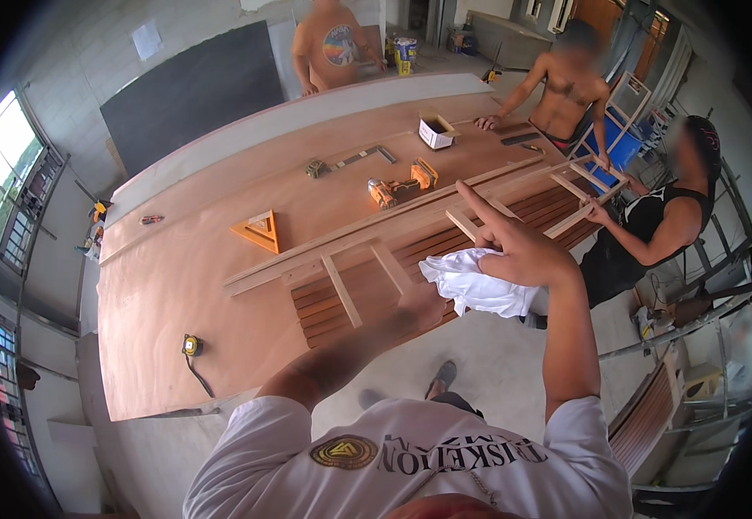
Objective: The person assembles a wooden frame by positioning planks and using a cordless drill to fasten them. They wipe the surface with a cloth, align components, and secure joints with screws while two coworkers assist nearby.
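Observation:
A bunched white cloth [478, 282] hangs from my right hand [521, 251]. Its thumb side grips the fabric while the index finger points away over the worktable. Beside the cloth is my left hand [422, 303], low over the near edge of a slatted wooden panel [411, 266]. Blur hides its fingers, and I cannot tell whether it touches the cloth or the wood. Light wooden cross pieces [341, 290] and a long wooden strip [376, 227] lie along the reddish-brown slats.
On the plywood worktable [168, 285] lie a cordless drill [385, 192], an orange speed square [259, 232], a tape measure [191, 345], a metal square [363, 158] and a small box [437, 130]. Two people at the right hold a wooden frame [588, 186]; another person [328, 48] stands opposite.

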The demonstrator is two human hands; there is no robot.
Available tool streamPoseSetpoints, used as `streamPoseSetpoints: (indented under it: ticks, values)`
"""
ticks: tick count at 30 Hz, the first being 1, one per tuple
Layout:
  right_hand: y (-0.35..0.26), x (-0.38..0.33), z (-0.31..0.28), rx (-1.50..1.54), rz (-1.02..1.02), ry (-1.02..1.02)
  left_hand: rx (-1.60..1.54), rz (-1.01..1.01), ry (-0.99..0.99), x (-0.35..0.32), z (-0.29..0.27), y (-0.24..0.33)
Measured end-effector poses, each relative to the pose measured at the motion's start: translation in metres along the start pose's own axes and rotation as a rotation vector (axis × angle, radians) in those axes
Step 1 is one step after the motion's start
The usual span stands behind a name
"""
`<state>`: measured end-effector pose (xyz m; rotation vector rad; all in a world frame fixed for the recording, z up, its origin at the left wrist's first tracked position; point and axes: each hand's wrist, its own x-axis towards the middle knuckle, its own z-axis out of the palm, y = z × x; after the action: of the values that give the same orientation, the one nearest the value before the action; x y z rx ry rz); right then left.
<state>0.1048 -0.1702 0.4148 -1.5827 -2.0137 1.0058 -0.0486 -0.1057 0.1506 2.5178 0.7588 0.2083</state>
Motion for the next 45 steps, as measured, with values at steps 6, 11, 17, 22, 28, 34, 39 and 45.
streamPoseSetpoints:
  ticks: [6,11,17,22,28,34,39,45]
  values:
    - [0.001,0.024,0.007,0.048,-0.053,-0.062,0.033,-0.061,-0.079,-0.030,0.001,0.000]
    - [0.010,0.032,0.014,0.063,-0.019,-0.117,0.052,0.004,0.012,-0.043,0.006,-0.010]
    - [0.017,0.040,0.020,0.074,-0.042,-0.131,0.197,0.065,0.014,-0.057,0.016,-0.036]
    - [0.023,0.037,0.022,0.092,-0.049,-0.138,0.223,0.093,0.161,-0.066,0.040,-0.056]
    - [0.045,0.040,0.035,0.189,-0.045,-0.161,0.149,-0.163,-0.185,-0.087,0.051,-0.057]
    - [0.038,0.086,0.078,-0.023,-0.144,-0.151,0.221,-0.070,-0.062,-0.077,0.057,-0.066]
    - [0.056,0.088,0.093,0.102,-0.100,-0.195,0.153,0.137,0.143,-0.075,0.089,-0.113]
    - [0.068,0.056,0.093,0.224,-0.084,-0.107,-0.003,0.142,0.220,-0.074,0.084,-0.117]
